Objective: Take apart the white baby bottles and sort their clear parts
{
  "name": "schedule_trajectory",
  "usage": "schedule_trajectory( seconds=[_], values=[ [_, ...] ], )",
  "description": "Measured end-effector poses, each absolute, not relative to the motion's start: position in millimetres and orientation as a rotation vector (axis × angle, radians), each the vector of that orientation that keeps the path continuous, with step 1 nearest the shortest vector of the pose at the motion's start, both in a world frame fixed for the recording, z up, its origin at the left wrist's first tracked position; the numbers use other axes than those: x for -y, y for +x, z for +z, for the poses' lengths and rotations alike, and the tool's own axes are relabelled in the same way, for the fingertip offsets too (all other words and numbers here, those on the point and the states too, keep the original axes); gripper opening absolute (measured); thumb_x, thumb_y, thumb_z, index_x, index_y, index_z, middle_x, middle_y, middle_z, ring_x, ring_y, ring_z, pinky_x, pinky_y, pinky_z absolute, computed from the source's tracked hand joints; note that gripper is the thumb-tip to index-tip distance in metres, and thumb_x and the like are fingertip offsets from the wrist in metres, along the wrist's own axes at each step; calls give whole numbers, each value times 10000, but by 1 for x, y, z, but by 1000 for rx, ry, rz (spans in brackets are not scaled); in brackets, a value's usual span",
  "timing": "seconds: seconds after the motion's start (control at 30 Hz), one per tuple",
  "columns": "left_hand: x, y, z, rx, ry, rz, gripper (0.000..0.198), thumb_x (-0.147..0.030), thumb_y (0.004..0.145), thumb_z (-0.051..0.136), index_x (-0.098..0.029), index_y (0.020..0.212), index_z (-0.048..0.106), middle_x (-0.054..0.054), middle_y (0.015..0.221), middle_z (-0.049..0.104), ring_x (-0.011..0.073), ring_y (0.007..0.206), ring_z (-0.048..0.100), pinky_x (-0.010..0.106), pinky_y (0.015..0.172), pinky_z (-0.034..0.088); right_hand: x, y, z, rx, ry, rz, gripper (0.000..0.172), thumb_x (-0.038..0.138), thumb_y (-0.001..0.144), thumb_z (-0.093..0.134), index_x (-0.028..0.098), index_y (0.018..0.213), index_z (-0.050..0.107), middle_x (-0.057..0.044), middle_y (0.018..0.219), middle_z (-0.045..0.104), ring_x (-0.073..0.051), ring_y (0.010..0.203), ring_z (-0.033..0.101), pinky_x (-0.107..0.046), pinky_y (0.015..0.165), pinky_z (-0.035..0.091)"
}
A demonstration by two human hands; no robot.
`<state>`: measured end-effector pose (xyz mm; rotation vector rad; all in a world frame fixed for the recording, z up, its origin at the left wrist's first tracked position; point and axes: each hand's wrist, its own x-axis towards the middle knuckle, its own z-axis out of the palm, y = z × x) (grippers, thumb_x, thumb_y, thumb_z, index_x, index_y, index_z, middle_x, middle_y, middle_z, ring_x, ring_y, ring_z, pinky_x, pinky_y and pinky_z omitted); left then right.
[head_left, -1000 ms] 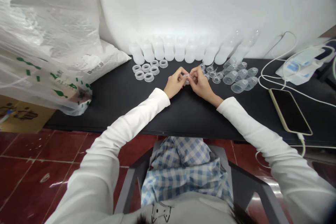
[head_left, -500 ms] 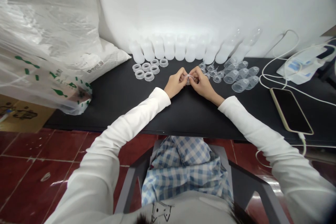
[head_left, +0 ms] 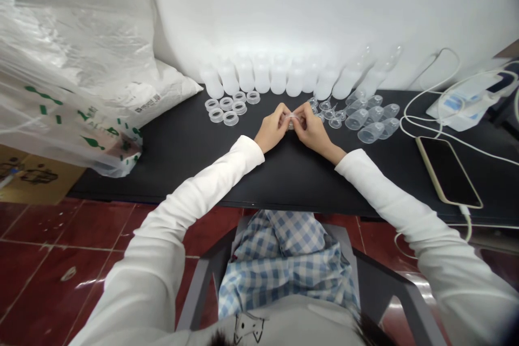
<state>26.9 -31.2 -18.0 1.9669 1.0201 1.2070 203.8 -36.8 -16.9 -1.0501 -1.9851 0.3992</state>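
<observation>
My left hand [head_left: 272, 128] and my right hand [head_left: 311, 128] meet above the black table, fingers pinched on the two sides of one small clear ring-like piece [head_left: 291, 117]. Its lower part is mostly hidden by the fingers. Left of my hands lie several translucent white rings [head_left: 231, 118]. Several clear nipple-shaped pieces [head_left: 335, 122] stand just right of my right hand. Farther right are several clear domed caps [head_left: 371, 132]. A row of frosted bottles [head_left: 278, 77] runs along the wall, and the two at its right end carry clear tops.
Large plastic bags [head_left: 101, 59] cover the table's left end, above a cardboard box [head_left: 38, 175]. On the right of the black table [head_left: 194, 165] lie a phone [head_left: 449, 172] plugged into a white cable and a white packet [head_left: 466, 102] with loops of cable.
Both hands stay together at nearly the same spot. The fingers have shifted slightly around the small clear piece.
</observation>
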Motion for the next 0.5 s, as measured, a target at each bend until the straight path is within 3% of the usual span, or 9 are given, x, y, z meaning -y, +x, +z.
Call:
schedule_trajectory(
  seconds=[0.23,0.5],
  values=[
    [24,25,-23,-937,1664,1163,268,-353,937,750,-203,1088,586,6,918,736,105,768,695,248,777,584,29,212,-21,1965,-975,584,511,726,1002,507,254,1198,505,-44,867,616,-208,734,611,-409,702,586],
    [24,29,-25,-931,1695,1221,288,-337,869,822,-214,932,569,-28,785,642,109,674,609,265,693,535,27,212,-24,1938,-936,686,477,733,971,564,280,1115,517,-23,840,606,-195,708,583,-397,687,565]
  ],
)
